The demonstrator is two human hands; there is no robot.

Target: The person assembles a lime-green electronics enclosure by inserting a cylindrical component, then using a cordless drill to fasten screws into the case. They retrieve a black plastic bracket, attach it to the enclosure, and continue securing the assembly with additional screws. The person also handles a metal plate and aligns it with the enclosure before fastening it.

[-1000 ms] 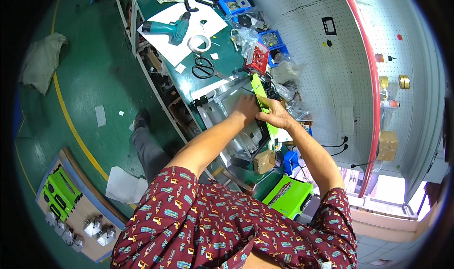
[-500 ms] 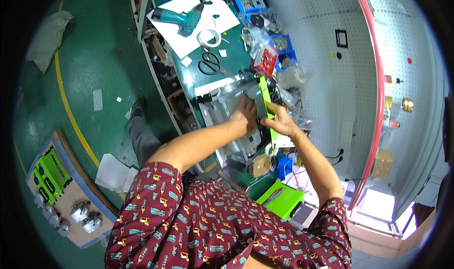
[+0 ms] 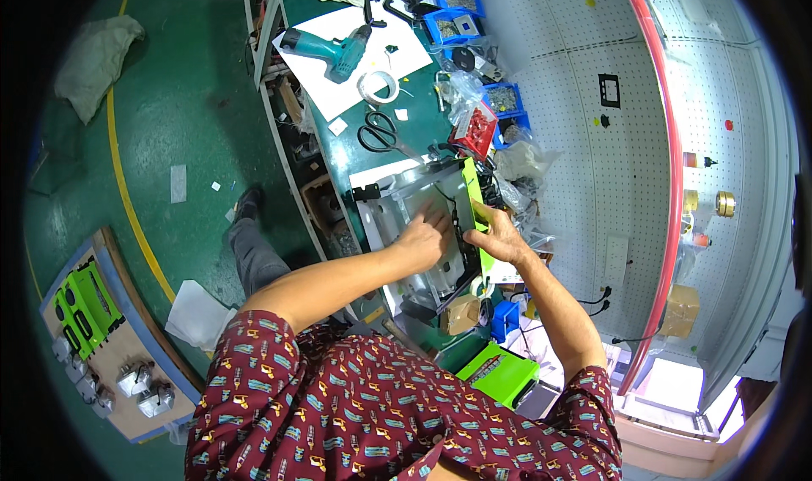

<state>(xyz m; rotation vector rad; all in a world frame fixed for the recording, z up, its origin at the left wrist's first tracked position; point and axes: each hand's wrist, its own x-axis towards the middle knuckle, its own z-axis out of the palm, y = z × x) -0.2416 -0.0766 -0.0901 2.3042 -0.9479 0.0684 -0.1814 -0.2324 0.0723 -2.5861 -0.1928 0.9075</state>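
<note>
A grey sheet-metal housing lies on the bench in front of me, its inside facing up. A bright green panel stands along its right side, with dark parts and a thin black cable next to it. My left hand is inside the housing, fingers bent and drawn together near the cable; whatever is between the fingertips is too blurred to make out. My right hand grips the green panel, thumb on the inner side and fingers over its outer face.
Scissors, a tape roll and a teal cordless drill lie beyond the housing. Along the bench's right are a red bin and blue bins. A small cardboard box and another green panel sit nearer me.
My left hand has drawn back toward me and a little left within the housing, its fingers now more bent. My right hand keeps its grip on the green panel. The view has shifted slightly.
</note>
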